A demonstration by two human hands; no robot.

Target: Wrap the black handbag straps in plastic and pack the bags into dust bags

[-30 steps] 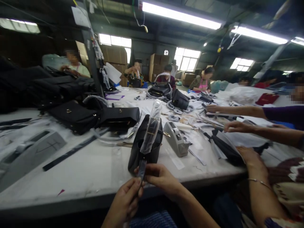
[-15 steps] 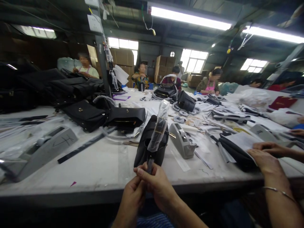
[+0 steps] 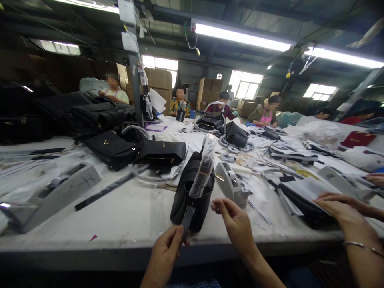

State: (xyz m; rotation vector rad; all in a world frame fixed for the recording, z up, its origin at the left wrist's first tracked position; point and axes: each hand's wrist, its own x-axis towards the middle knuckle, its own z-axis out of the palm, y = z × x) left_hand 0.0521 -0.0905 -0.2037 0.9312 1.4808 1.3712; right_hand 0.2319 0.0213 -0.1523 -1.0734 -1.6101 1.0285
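Observation:
My left hand point(image 3: 166, 252) pinches the lower end of a black strap in a clear plastic sleeve point(image 3: 200, 180), which stands up in front of a black handbag point(image 3: 187, 192) on the white table point(image 3: 120, 216). My right hand point(image 3: 235, 222) has come off the strap and hovers to its right above the table edge, thumb and forefinger pinched together; I cannot make out anything between them. A grey tape dispenser point(image 3: 232, 184) stands just beyond my right hand.
Black handbags point(image 3: 135, 150) lie at the left middle, a grey dispenser point(image 3: 54, 194) at the near left. A person's hands point(image 3: 339, 202) rest on a bag with paper at the right. Several people sit along the far side; straps and plastic litter the table.
My right hand has let go of the strap's lower end and moved right and up. My left hand still holds the strap. The view has shifted slightly left.

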